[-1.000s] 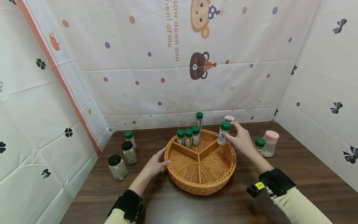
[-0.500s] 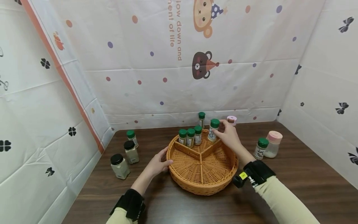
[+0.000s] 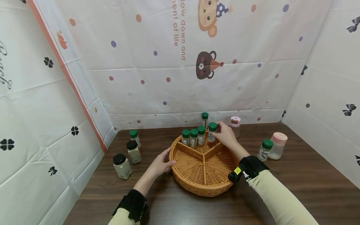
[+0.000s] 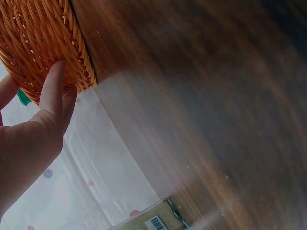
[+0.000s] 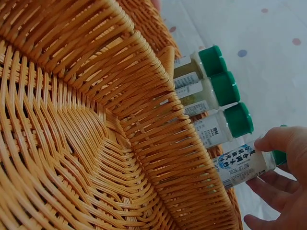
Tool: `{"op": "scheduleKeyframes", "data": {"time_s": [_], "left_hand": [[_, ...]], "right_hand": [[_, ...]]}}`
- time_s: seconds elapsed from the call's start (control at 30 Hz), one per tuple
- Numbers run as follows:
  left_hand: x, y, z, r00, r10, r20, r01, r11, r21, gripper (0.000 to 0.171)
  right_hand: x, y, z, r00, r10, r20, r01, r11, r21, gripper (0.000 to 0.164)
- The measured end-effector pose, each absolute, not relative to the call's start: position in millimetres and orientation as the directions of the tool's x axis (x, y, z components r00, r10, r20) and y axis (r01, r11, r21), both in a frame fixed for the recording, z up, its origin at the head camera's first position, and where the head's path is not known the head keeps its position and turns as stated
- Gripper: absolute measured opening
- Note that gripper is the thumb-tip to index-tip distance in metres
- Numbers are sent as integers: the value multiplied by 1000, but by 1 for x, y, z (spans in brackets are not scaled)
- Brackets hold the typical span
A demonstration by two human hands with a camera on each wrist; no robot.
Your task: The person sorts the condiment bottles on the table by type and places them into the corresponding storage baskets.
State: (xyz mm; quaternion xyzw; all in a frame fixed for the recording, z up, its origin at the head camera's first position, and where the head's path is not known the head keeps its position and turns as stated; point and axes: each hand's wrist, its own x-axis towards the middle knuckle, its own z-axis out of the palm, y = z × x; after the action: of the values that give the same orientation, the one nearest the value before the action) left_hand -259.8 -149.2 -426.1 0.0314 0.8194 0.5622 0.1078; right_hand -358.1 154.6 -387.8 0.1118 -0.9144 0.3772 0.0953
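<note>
Wicker, honey-brown and tightly ribbed, forms the round basket (image 3: 188,170), parted into three wedges by low woven dividers, on a dark, wood-grained table (image 3: 163,206). The left hand (image 3: 159,164) grips its rim, thumb over the edge and fingers against the outer weave. The right hand (image 3: 227,136) pinches a clear bottle (image 5: 242,165) with a white printed label and green cap, thumb and fingers close around its upper part. Its lower end is in the far wedge; a divider hides whether it touches the floor. Beside it, three green-capped bottles (image 3: 193,141) stand upright in a row, and a slim bottle (image 3: 204,120) rises behind the basket. On the left are two squarish jars (image 3: 123,169) with round black lids, near a small green-capped shaker (image 3: 136,138). On the right, a labelled shaker (image 3: 263,153) stands just beside a pink-lidded jar (image 3: 277,150). Creased white cloth (image 3: 135,97), printed with dots and bears, hangs behind.
</note>
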Motion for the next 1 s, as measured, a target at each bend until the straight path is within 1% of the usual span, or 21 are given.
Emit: {"op": "scheduleKeyframes", "data": {"time_s": [0.17, 0.37, 0.5, 0.6, 0.83, 1.0], "left_hand": [[-259, -149, -426, -976, 168, -139, -68, 372, 926, 67], [-261, -148, -428, -975, 163, -148, -75, 384, 920, 68], [-262, -149, -429, -976, 159, -151, -80, 383, 920, 67], [-262, -148, -430, -975, 168, -146, -72, 384, 921, 68], [-262, -149, -428, -975, 162, -152, -81, 381, 921, 68], [-263, -150, -427, -976, 155, -152, -83, 381, 921, 67]], "right_hand": [[-364, 149, -388, -964, -150, 218, -258, 722, -642, 47], [-369, 147, -390, -973, -159, 168, -228, 779, -583, 51], [-370, 147, -391, -976, -164, 147, -219, 792, -569, 54], [-367, 150, -390, -976, -159, 150, -217, 784, -582, 56], [-357, 165, -385, -961, -178, 211, -272, 747, -606, 49], [-345, 178, -379, -956, -175, 235, -285, 738, -612, 49]]}}
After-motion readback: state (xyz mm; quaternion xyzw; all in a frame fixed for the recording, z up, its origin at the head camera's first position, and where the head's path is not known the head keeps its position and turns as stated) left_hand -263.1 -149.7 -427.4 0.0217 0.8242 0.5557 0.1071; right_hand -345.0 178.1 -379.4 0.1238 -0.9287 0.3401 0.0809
